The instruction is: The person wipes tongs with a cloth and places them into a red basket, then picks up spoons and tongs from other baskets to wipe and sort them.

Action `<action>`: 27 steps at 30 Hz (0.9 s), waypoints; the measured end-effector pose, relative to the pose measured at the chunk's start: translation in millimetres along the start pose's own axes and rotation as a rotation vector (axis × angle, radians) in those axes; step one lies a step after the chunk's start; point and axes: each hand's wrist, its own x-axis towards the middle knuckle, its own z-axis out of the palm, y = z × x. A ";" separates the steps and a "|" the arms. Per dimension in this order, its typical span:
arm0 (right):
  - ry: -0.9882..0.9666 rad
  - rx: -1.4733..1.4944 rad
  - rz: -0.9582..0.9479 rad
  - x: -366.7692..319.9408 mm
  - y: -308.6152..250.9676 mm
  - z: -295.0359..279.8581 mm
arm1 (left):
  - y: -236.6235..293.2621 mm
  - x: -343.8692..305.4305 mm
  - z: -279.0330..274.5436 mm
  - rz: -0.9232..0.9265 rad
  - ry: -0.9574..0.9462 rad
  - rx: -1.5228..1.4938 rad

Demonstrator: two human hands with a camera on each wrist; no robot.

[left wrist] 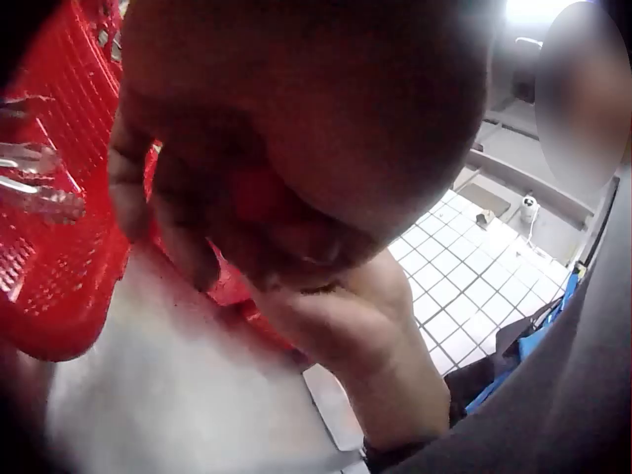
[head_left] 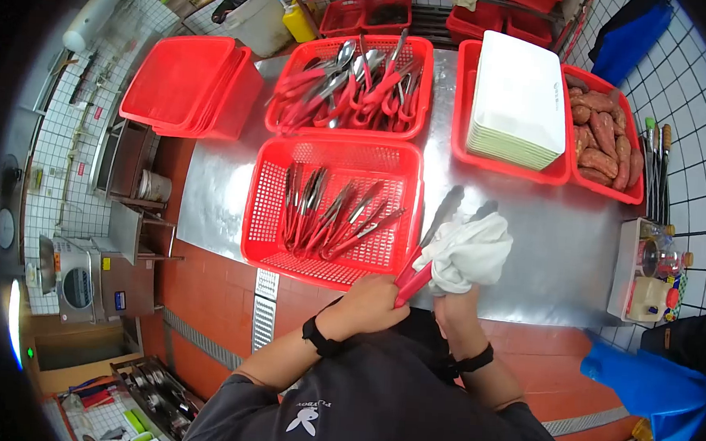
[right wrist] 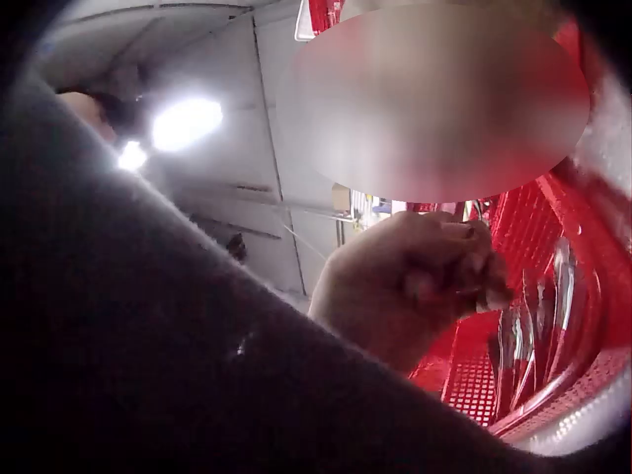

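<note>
Head view, and here are both bare hands at the near edge of the shiny stainless-steel table [head_left: 545, 256], working on one pair of red-handled metal tongs with dark tips [head_left: 414, 284]. The left hand [head_left: 370, 304] has its fingers curled round the red handles, a firm grip low on the tongs. Over to the right hand [head_left: 455, 309]: it holds a crumpled white cloth [head_left: 472, 256], bunched across the middle of the tongs; the folds hide the fingertips, so how they lie I cannot tell. Both dark tips poke out beyond the cloth, spread apart, pointing away from the person, with the tongs just right of the red plastic mesh basket [head_left: 329, 277]. Inside that basket, more red-handled tongs lie in two loose groups. Directly behind it, a red plastic basket [head_left: 276, 119] is piled with red-handled tongs and metal utensils. On the left, there's a stack of red plastic containers [head_left: 180, 80]; across on the right, a pile of white rectangular trays with pale-green edges [head_left: 518, 93] sits in a red plastic tub [head_left: 463, 106], and beside that, a red basket [head_left: 631, 189] holds reddish-brown elongated pieces of food [head_left: 603, 135].
</note>
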 end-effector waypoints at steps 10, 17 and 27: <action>0.082 0.252 -0.092 37.5 -15.9 -29.2 | -63.7 -46.4 -0.6 0.170 0.106 -0.177; 0.295 0.067 -0.290 19.3 -8.4 -22.6 | -160.0 -98.2 -33.5 -0.149 0.378 -0.013; 0.364 -0.230 -0.310 -69.1 79.7 48.9 | -239.9 -65.5 -38.8 -0.050 0.222 0.183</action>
